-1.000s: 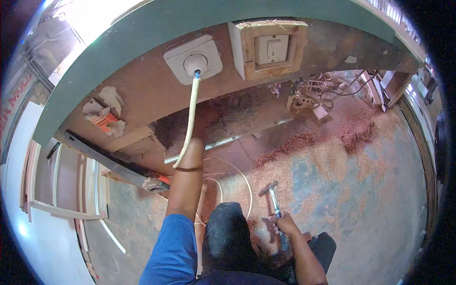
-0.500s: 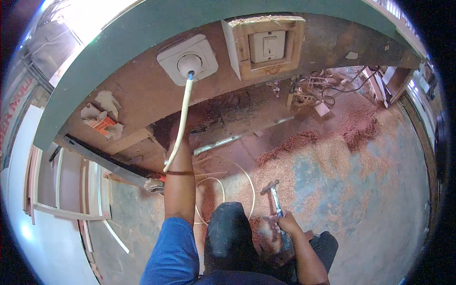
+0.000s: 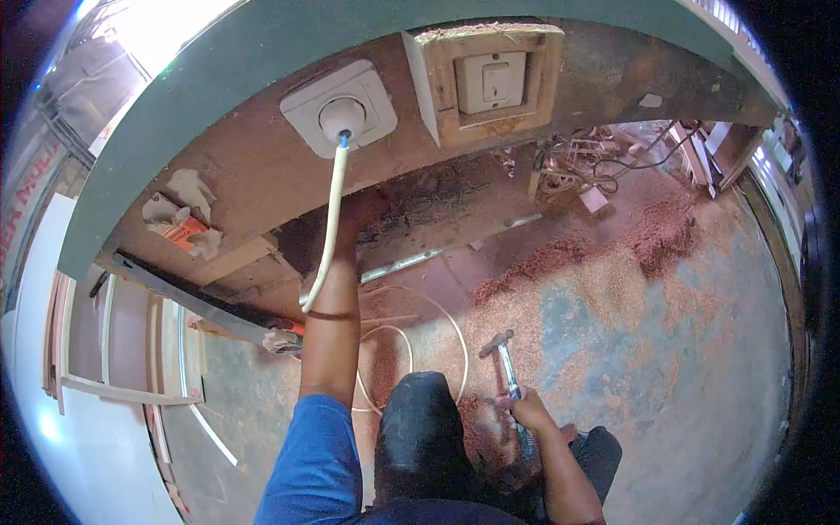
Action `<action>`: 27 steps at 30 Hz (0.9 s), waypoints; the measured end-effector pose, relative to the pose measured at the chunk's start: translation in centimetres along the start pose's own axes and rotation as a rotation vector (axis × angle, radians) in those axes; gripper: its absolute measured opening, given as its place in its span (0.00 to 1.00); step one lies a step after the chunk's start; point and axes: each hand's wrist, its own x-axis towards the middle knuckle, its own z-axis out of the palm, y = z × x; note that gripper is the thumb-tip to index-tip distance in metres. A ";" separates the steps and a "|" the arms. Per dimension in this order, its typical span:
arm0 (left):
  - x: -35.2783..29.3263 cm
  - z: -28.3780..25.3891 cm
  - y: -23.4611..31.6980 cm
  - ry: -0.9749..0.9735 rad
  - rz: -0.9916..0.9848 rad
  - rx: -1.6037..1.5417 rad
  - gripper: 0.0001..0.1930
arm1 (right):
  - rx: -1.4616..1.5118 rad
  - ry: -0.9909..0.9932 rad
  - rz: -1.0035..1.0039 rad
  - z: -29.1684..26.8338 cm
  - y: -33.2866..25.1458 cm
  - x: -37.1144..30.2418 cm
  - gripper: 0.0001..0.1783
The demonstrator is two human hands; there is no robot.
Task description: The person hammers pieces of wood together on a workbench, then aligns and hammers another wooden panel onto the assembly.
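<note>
In my right hand (image 3: pixel 527 409) is a hammer (image 3: pixel 511 376), gripped by its handle with the head pointing away from me, low over the floor. My left arm (image 3: pixel 331 350) reaches forward under the panel of the workbench; its hand lies in deep shadow there, so its fingers and anything in them are hidden. A cream cable (image 3: pixel 330 227) hangs in front of that forearm. Its blue wire end enters a round white plug (image 3: pixel 341 120) in a white socket plate (image 3: pixel 302 120) on the panel.
Right of the socket, a light switch (image 3: pixel 492 83) sits in a wooden box frame (image 3: pixel 544 96). Loops of cable (image 3: pixel 459 337) lie on the floor by my knee. Reddish sawdust (image 3: pixel 604 249) is heaped under the bench. A wooden frame (image 3: pixel 131 394) stands at the left.
The panel with its socket and the hanging cable sits slightly farther left in view, along with my left arm. My right hand keeps its grip on the hammer.
</note>
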 end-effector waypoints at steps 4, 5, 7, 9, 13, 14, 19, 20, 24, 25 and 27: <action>-0.6 0.1 0.0 -0.027 -0.007 0.016 0.18 | -0.029 0.016 -0.044 -0.1 0.8 0.6 0.11; -0.7 0.1 0.0 -0.032 -0.009 0.021 0.18 | -0.030 0.015 -0.046 -0.1 1.1 1.0 0.11; -0.7 0.2 0.1 -0.039 -0.007 0.032 0.18 | -0.035 0.004 -0.046 0.0 1.6 1.6 0.10; -0.9 0.3 0.2 -0.046 -0.009 0.039 0.18 | -0.002 -0.001 -0.041 0.2 1.9 1.9 0.10; -1.4 0.0 0.1 -0.054 -0.018 0.068 0.19 | 0.036 -0.027 0.001 0.7 0.0 0.7 0.10; -1.4 0.1 0.3 -0.053 -0.014 0.065 0.19 | 0.035 -0.021 -0.001 0.6 0.3 0.9 0.10; -0.7 -0.1 0.3 -0.060 -0.006 0.079 0.20 | -0.073 0.025 -0.133 0.4 0.8 1.0 0.16; -0.8 0.0 0.2 -0.061 -0.009 0.086 0.20 | -0.072 0.026 -0.131 0.4 0.6 0.8 0.16; -0.9 0.1 0.3 -0.065 -0.011 0.096 0.20 | -0.046 0.011 -0.036 0.1 0.4 0.6 0.13; -0.9 0.3 0.4 -0.067 -0.012 0.100 0.20 | -0.065 0.013 -0.019 0.0 0.5 0.7 0.13; -1.1 0.1 0.4 -0.074 -0.017 0.114 0.21 | -0.046 -0.004 -0.011 0.1 0.0 0.2 0.13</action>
